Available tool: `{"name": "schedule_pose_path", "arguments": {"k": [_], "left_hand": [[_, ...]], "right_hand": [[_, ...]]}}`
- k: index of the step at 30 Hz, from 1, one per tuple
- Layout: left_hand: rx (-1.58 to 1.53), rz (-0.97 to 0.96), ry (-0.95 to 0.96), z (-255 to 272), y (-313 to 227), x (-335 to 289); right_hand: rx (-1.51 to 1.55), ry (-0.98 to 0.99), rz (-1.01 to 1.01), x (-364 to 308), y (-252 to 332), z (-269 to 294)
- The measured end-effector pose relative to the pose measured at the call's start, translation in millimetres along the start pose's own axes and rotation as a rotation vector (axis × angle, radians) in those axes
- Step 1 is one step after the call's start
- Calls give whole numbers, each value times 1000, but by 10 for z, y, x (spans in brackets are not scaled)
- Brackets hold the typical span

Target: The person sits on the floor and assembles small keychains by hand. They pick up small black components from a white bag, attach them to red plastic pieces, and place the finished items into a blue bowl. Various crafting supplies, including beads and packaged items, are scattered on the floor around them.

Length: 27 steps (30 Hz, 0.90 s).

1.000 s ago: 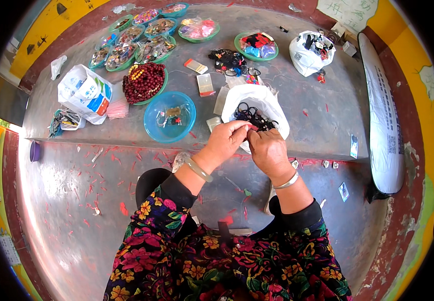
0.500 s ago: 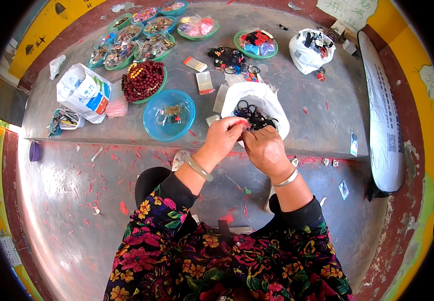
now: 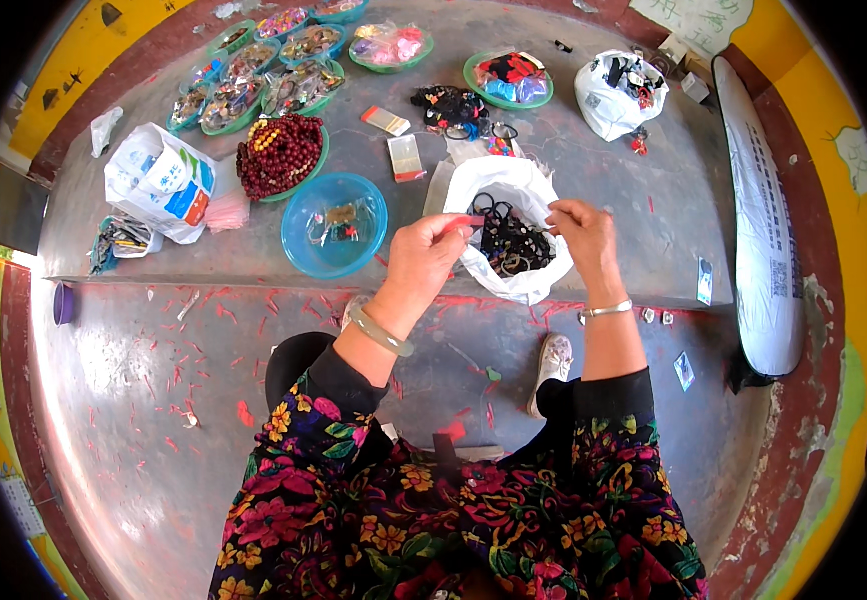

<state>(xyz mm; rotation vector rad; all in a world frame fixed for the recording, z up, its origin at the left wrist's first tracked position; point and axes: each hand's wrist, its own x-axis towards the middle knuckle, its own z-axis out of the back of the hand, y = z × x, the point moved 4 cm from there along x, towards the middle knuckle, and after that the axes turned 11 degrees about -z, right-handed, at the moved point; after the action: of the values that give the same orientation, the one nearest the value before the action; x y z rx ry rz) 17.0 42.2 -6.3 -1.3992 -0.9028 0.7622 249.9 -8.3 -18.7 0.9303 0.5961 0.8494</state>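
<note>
red scraps (image 3: 244, 413) are littering the floor (image 3: 138, 450); a white shoe (image 3: 554, 362) is showing between the forearms. white bag (image 3: 525, 290) is standing open on the grey ledge (image 3: 675, 185), black bands (image 3: 515, 243) filling it. left hand (image 3: 421, 256) is pinching a red strip (image 3: 469, 221) and blocking the bag's left rim. right hand (image 3: 590, 240) is hovering by the right rim, fingertips bunching close; cannot tell if they're holding anything. blue bowl (image 3: 323, 263) is sitting left of the bag. farther back: dark red beads (image 3: 278, 165) are heaping on a green tray (image 3: 323, 158), dark band pile (image 3: 448, 106) is lying behind the bag, green bowl (image 3: 513, 105) is holding packets, filled bowls (image 3: 341, 84) are crowding far left.
</note>
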Motion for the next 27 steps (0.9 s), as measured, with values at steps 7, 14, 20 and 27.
{"name": "schedule_pose_path", "arguments": {"k": [7,14,20,27], "left_hand": [[156,-60,1,59,33,-1],[246,-146,19,32,-107,-15],[261,-123,2,95,-76,-24],[309,-162,25,69,-79,-10]], "right_hand": [[-510,145,50,369,-894,-589],[-800,202,-115,572,-1848,-840],[-787,26,-284,415,-1669,-988],[-866,53,-341,438,-1601,-946]]}}
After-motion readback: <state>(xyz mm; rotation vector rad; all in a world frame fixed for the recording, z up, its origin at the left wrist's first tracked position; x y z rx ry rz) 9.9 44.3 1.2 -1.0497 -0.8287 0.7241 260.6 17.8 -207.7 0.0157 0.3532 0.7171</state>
